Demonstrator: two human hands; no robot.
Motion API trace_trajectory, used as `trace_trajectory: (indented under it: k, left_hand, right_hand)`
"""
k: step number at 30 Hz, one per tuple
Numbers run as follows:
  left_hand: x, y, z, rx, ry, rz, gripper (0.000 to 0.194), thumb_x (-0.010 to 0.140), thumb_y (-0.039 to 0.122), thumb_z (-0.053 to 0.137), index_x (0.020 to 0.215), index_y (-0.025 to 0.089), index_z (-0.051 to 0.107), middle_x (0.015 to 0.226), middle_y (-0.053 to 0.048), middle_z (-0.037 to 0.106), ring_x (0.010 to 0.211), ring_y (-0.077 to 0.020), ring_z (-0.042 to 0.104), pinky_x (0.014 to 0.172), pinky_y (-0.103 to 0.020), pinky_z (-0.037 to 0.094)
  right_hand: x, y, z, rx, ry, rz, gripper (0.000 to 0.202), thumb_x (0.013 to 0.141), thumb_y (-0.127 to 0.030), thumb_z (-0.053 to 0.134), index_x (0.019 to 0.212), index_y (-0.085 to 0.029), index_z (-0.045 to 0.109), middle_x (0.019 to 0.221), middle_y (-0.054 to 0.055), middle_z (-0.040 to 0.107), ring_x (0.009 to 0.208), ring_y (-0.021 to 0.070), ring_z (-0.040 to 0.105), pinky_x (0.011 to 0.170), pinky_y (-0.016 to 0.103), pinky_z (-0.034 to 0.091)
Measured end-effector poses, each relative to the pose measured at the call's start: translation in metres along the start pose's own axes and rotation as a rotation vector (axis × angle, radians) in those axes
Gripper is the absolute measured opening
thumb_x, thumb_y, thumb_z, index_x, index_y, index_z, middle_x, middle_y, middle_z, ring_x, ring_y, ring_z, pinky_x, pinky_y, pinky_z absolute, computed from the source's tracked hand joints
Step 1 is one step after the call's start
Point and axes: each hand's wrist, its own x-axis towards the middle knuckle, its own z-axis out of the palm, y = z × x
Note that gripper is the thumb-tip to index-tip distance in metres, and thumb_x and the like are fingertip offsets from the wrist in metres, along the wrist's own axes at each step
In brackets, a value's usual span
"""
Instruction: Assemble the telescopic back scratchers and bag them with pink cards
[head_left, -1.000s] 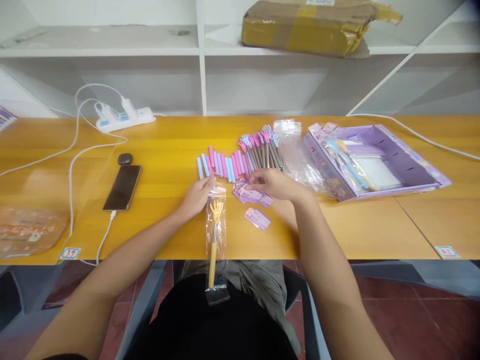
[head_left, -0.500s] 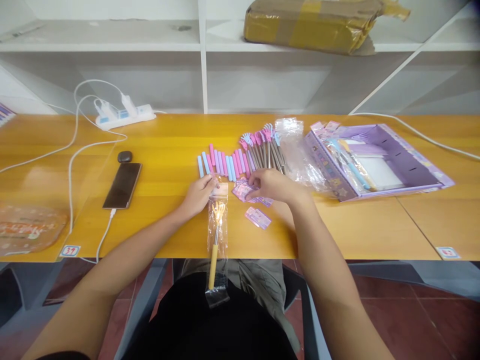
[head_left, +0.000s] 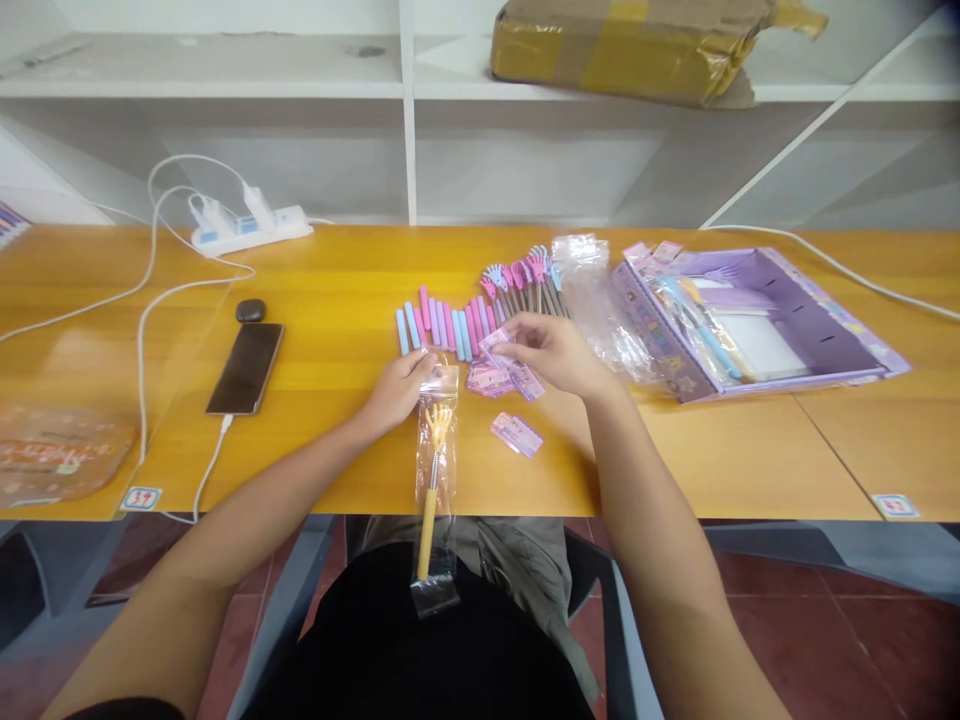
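Observation:
My left hand (head_left: 403, 392) pinches the top of a clear plastic bag (head_left: 450, 385). Inside the bag is a yellow back scratcher (head_left: 428, 510), hand-shaped end up, its handle hanging past the table edge. My right hand (head_left: 551, 350) is closed on a small pink-purple card (head_left: 496, 345), raised just above a loose pile of similar cards (head_left: 487, 381). Two overlapping cards (head_left: 516, 435) lie nearer to me. Behind my hands is a row of pink, purple and blue handle tubes (head_left: 456, 328). Beside them lie back scratcher rods (head_left: 531, 283) with pink and blue hand-shaped ends.
Empty clear bags (head_left: 600, 310) are heaped right of the rods. A purple display box (head_left: 817, 320) holds bagged back scratchers. On the left are a charging phone (head_left: 246, 370), a dark earbud case (head_left: 250, 311) and a power strip (head_left: 277, 228) with white cables. A taped carton (head_left: 622, 50) sits on the shelf.
My right hand has lifted a card up off the pile, moving slightly away from me. The left hand keeps holding the bag in about the same place.

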Motion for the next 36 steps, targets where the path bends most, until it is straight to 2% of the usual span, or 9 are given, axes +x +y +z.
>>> trace_trajectory:
  k: [4,8,13,17,23,26,30,36]
  left_hand:
    - [0.001,-0.003,0.003,-0.166,-0.064,-0.054,0.052,0.098,0.072,0.065,0.094,0.02,0.07,0.089,-0.006,0.075,0.088,-0.0231,0.073,0.072,-0.032,0.055]
    - [0.003,-0.004,0.002,-0.164,-0.086,-0.036,0.052,0.097,0.071,0.067,0.097,0.019,0.073,0.094,-0.008,0.077,0.092,-0.0242,0.074,0.078,-0.033,0.056]
    - [0.005,-0.003,0.0,-0.152,-0.147,0.005,0.043,0.093,0.06,0.075,0.105,0.018,0.074,0.104,-0.008,0.079,0.096,-0.0225,0.074,0.087,-0.034,0.057]
    - [0.005,-0.003,0.0,-0.149,-0.169,0.021,0.033,0.088,0.045,0.082,0.105,0.018,0.071,0.102,-0.008,0.079,0.094,-0.0224,0.076,0.088,-0.036,0.06]
    - [0.005,-0.002,0.001,-0.161,-0.203,0.044,0.026,0.091,0.038,0.08,0.104,0.018,0.07,0.105,-0.009,0.08,0.098,-0.0232,0.078,0.09,-0.038,0.061]
    - [0.005,-0.001,0.001,-0.151,-0.195,0.045,0.03,0.089,0.039,0.082,0.106,0.017,0.072,0.112,-0.01,0.081,0.103,-0.0237,0.078,0.094,-0.038,0.062]
    - [0.005,-0.003,0.002,-0.173,-0.209,0.063,0.038,0.09,0.037,0.081,0.122,0.016,0.073,0.121,-0.012,0.082,0.107,-0.0244,0.079,0.099,-0.04,0.062]
    - [0.006,-0.007,0.002,-0.14,-0.18,0.057,0.041,0.093,0.031,0.079,0.13,0.015,0.073,0.109,-0.01,0.083,0.098,-0.0232,0.079,0.092,-0.039,0.063]
  right_hand:
    - [0.0,-0.007,0.017,0.117,-0.021,-0.108,0.04,0.103,-0.063,0.064,0.106,-0.024,0.072,0.096,0.006,0.067,0.076,0.0178,0.059,0.07,0.035,0.05]
    - [0.004,-0.005,0.035,0.004,0.032,-0.203,0.026,0.105,-0.049,0.065,0.108,-0.025,0.073,0.099,0.006,0.069,0.082,0.0196,0.062,0.078,0.037,0.054]
    - [0.006,0.001,0.048,-0.091,0.122,-0.14,0.028,0.104,-0.045,0.069,0.123,-0.025,0.067,0.107,0.007,0.072,0.091,0.0225,0.067,0.086,0.039,0.056]
    - [0.006,0.002,0.051,-0.057,0.181,-0.154,0.027,0.105,-0.044,0.069,0.124,-0.026,0.062,0.109,0.008,0.072,0.094,0.0232,0.068,0.087,0.04,0.057]
    - [0.007,0.005,0.053,-0.105,0.174,-0.186,0.023,0.106,-0.04,0.069,0.123,-0.025,0.063,0.109,0.007,0.073,0.094,0.022,0.07,0.086,0.038,0.059]
    - [0.008,0.007,0.052,-0.138,0.19,-0.306,0.019,0.107,-0.035,0.07,0.123,-0.026,0.067,0.104,0.006,0.072,0.09,0.0217,0.069,0.083,0.038,0.059]
    - [0.008,0.006,0.05,-0.174,0.151,-0.484,0.015,0.11,-0.029,0.066,0.124,-0.027,0.071,0.108,0.006,0.07,0.085,0.02,0.066,0.078,0.038,0.059]
    - [0.005,0.003,0.05,-0.191,0.126,-0.549,0.023,0.111,-0.027,0.062,0.132,-0.031,0.071,0.117,0.007,0.065,0.087,0.0199,0.065,0.076,0.039,0.06]
